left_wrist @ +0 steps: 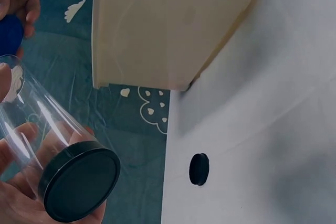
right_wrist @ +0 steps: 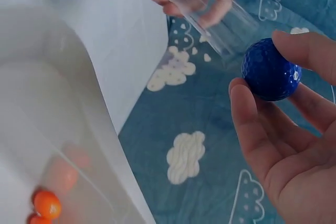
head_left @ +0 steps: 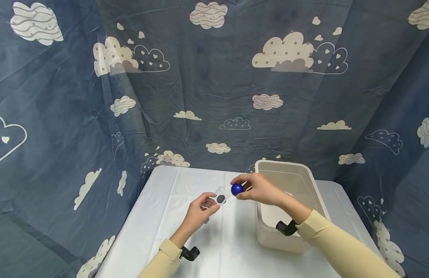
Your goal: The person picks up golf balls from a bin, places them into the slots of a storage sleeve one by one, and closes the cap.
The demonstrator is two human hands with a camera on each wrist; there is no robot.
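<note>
My left hand [head_left: 197,212] grips a clear plastic tube [left_wrist: 50,111], its fingers and thumb round the wall. A black cap [left_wrist: 81,182] closes the tube's lower end, while its upper end tilts toward my right hand [head_left: 261,189]. Between thumb and fingers of that hand I pinch a shiny blue golf ball [right_wrist: 270,70]. In the head view the ball is just right of the tube's upper end, a small gap apart. A separate black cap [left_wrist: 199,169] lies on the white table, near the tube.
A cream plastic bin [head_left: 285,235] stands on the right of the white table [head_left: 144,216], below my right forearm. Orange balls [right_wrist: 47,204] lie inside it. Dark blue cloud-print cloth [head_left: 214,96] hangs behind and at both sides.
</note>
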